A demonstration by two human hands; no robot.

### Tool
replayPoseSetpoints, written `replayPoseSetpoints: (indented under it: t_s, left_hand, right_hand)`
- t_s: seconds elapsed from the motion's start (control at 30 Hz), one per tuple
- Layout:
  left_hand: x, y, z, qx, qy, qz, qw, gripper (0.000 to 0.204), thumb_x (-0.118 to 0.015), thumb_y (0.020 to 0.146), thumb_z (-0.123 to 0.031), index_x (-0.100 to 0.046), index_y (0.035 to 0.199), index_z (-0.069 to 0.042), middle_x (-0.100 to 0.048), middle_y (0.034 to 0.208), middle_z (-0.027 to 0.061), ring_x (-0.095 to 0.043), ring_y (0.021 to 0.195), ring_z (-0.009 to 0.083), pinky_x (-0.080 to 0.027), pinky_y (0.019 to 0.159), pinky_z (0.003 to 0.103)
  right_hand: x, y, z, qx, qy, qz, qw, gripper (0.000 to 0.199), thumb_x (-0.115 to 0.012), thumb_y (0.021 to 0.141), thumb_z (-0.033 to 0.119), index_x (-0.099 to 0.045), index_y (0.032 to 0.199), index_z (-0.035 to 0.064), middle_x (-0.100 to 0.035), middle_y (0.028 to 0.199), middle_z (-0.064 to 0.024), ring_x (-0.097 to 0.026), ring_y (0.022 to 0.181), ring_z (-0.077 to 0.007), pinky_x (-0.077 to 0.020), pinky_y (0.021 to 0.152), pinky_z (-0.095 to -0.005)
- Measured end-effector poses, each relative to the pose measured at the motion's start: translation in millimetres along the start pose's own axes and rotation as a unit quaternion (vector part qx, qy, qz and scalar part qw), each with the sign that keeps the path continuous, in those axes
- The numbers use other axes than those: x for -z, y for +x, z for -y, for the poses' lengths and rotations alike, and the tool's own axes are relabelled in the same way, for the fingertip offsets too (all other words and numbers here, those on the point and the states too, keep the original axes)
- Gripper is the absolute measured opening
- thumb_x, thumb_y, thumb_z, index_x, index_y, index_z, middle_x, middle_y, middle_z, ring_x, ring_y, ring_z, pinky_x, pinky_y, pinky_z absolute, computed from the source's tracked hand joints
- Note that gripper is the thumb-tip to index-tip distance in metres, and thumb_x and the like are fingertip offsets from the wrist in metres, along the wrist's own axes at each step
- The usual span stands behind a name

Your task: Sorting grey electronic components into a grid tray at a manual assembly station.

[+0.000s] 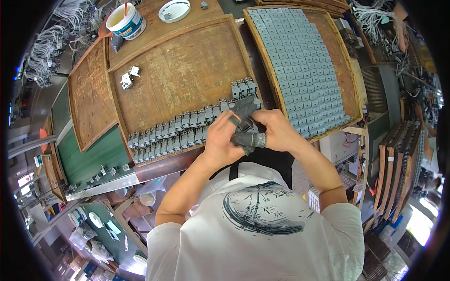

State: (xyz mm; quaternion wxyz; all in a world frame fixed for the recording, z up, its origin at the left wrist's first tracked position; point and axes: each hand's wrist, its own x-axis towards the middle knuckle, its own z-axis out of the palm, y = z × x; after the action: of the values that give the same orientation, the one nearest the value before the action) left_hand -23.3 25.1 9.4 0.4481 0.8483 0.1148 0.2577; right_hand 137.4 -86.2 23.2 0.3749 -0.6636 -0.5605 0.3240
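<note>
My left hand and my right hand meet in front of my chest, over the near right corner of a wooden tray. Dark grey coverings wrap several of the fingers. Both hands are closed, with the fingertips together around a small dark piece that the coverings mostly hide; its kind cannot be made out. Just beyond and to the left of my hands, rows of small grey metal-and-black parts line the tray's near edge. A short row of similar parts sits at its right side.
Right of my hands, another wooden tray holds closely packed grey rectangular pieces. Two loose white-faced parts lie in the left tray. Behind stand a white-and-blue bucket and a round white lid. A green belt runs at left.
</note>
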Motion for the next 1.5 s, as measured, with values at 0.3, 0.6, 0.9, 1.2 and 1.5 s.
replayPoseSetpoints:
  t_s: [0.3,0.6,0.9,1.2,1.5]
  left_hand:
    - [-2.5,16.7,-2.0,0.018,-0.110,-0.026,0.993,0.055,-0.078,0.065,-0.010,-0.058,0.116,-0.002,-0.059,0.108,0.0151,-0.058,0.094,0.0350,-0.049,0.082,0.041]
    - [-15.5,9.5,3.0,-0.027,-0.104,-0.015,0.994,0.051,-0.080,0.062,-0.011,-0.052,0.105,-0.004,-0.048,0.102,0.0161,-0.050,0.087,0.0320,-0.043,0.074,0.040]
    - [-17.2,6.3,-4.9,-0.028,-0.157,-0.013,0.987,0.050,-0.078,0.062,-0.009,-0.051,0.104,-0.005,-0.048,0.101,0.0145,-0.049,0.087,0.0309,-0.042,0.074,0.040]
    - [-12.5,21.1,2.4,0.040,-0.055,-0.069,0.995,0.060,-0.079,0.067,-0.012,-0.056,0.122,-0.003,-0.055,0.117,0.0178,-0.054,0.103,0.0351,-0.046,0.088,0.043]
    - [-22.8,26.6,11.5,0.040,-0.018,-0.084,0.996,0.052,-0.078,0.067,-0.007,-0.063,0.117,-0.003,-0.062,0.107,0.0150,-0.062,0.093,0.0324,-0.051,0.082,0.037]
  right_hand:
    - [4.6,12.7,8.8,-0.042,0.005,-0.013,0.999,0.038,-0.077,0.070,0.030,-0.067,0.089,-0.0011,-0.065,0.081,-0.0226,-0.065,0.075,-0.0392,-0.0502,0.064,-0.0416]
    - [11.0,9.2,-6.4,0.030,0.165,0.062,0.984,0.039,-0.079,0.068,0.019,-0.064,0.096,-0.0032,-0.065,0.083,-0.0170,-0.063,0.072,-0.0284,-0.0493,0.067,-0.0347]
    - [14.3,0.4,13.5,0.046,0.106,-0.008,0.993,0.031,-0.078,0.068,0.021,-0.065,0.086,-0.0007,-0.063,0.077,-0.0153,-0.063,0.072,-0.0349,-0.0474,0.063,-0.0383]
    - [12.0,2.2,6.7,0.033,-0.102,-0.162,0.981,0.028,-0.076,0.066,0.022,-0.055,0.070,0.0032,-0.059,0.067,-0.0137,-0.058,0.061,-0.0355,-0.0471,0.057,-0.0434]
    - [10.8,10.6,-15.0,0.012,-0.137,-0.191,0.972,0.037,-0.080,0.068,0.031,-0.055,0.072,0.0044,-0.055,0.061,-0.0129,-0.056,0.056,-0.0330,-0.0431,0.050,-0.0411]
